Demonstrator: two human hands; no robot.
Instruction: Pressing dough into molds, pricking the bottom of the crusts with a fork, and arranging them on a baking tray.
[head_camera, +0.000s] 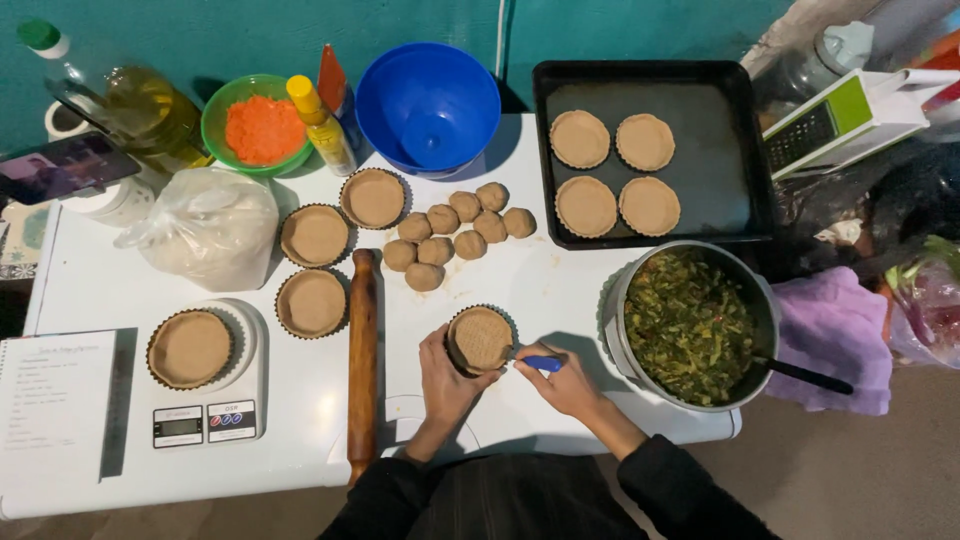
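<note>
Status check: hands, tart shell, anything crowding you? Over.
Left hand grips dough-lined tart tin. Right hand holds blue-handled tool at its rim. Rolling pin left, pot of greens right, neither touching.

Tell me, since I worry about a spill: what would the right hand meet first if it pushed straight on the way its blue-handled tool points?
The right hand points its tool left at the tart shell in the left hand; it would meet that shell first.

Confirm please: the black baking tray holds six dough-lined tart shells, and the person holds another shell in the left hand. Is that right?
Not quite. The head view shows four tart shells on the black baking tray, not six. The left hand does hold another shell.
</note>
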